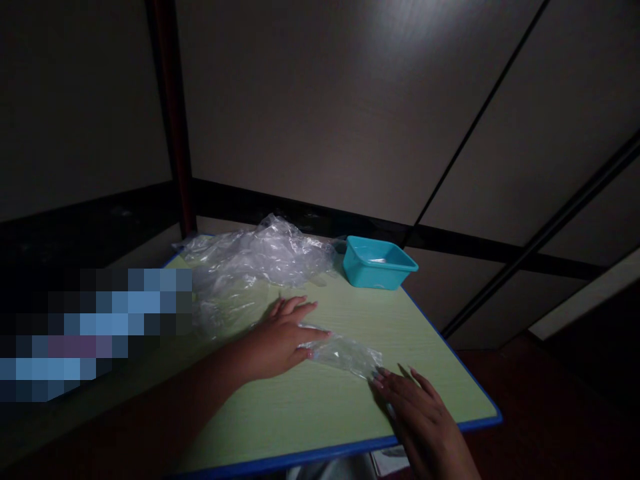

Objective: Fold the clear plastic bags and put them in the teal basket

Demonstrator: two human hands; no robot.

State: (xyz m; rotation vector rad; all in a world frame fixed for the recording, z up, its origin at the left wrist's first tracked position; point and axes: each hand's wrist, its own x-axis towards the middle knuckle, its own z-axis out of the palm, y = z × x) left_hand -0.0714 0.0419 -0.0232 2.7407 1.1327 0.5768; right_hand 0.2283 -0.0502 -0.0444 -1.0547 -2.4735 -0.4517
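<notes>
A narrow, folded clear plastic bag (346, 353) lies on the light green tabletop (300, 420) between my hands. My left hand (283, 333) has its fingers spread, with the thumb and index finger resting on the bag's left end. At the opposite end, the thumb and first fingertips of my right hand (423, 410) are closed on the bag's corner, while another finger sticks out. The right thumb is mostly hidden. Beyond my left hand is a loose heap of crumpled clear plastic bags (280, 257).
A turquoise plastic tub (377, 277) stands at the far right edge of the table. A panelled wall (310, 113) rises behind it. The table has a blue edge strip (300, 460). Pale objects, partly cut off, show below its front edge. An area at left is pixelated.
</notes>
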